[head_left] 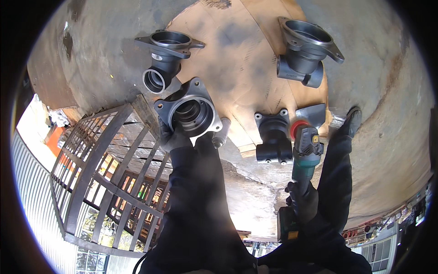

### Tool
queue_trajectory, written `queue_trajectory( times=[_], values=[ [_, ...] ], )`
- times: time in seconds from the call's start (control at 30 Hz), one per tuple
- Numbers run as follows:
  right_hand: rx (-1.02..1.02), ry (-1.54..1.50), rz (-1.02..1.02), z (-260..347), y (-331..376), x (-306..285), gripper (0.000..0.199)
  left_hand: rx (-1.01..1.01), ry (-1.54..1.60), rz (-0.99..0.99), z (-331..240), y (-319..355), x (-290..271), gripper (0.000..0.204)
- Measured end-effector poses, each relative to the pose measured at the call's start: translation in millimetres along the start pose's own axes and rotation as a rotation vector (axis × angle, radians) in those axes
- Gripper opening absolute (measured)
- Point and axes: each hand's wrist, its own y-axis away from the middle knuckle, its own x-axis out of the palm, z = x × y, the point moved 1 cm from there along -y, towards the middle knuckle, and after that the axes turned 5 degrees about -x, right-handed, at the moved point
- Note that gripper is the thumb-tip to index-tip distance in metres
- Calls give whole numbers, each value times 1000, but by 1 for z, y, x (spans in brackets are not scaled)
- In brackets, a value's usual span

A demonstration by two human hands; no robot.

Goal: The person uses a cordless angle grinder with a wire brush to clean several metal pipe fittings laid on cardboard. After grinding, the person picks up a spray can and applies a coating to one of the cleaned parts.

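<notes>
My left hand, in a dark glove, is closed on the side of a black cast metal housing. The housing is tilted so that its round machined bore and its flange with bolt holes face up. My right hand, also gloved, grips the body of a green and black cordless angle grinder. Its red disc end points away from me, beside another black housing lying on the cardboard. I cannot tell whether the disc touches that housing or whether it spins.
Two more flanged housings stand farther off, one at left and one at right. Brown cardboard covers part of the worn concrete floor. A metal-barred frame rises at my left. My shoes flank the work.
</notes>
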Motion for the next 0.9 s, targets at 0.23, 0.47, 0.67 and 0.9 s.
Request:
queue_trajectory(
  times=[0.23, 0.47, 0.67, 0.9],
  values=[
    [-41, -11, 41, 3, 0, -17, 21, 23, 276, -212, 88, 53, 91, 70],
    [-144, -127, 78, 4, -3, -47, 23, -829, 408, 14, 146, 106, 144, 66],
    [-114, -166, 88, 9, -9, -49, 26, -990, 74, 197, 111, 160, 145, 62],
    [-32, -180, 145, 9, -11, -18, 28, -827, -104, 506, 58, 214, 63, 60]
  ],
)
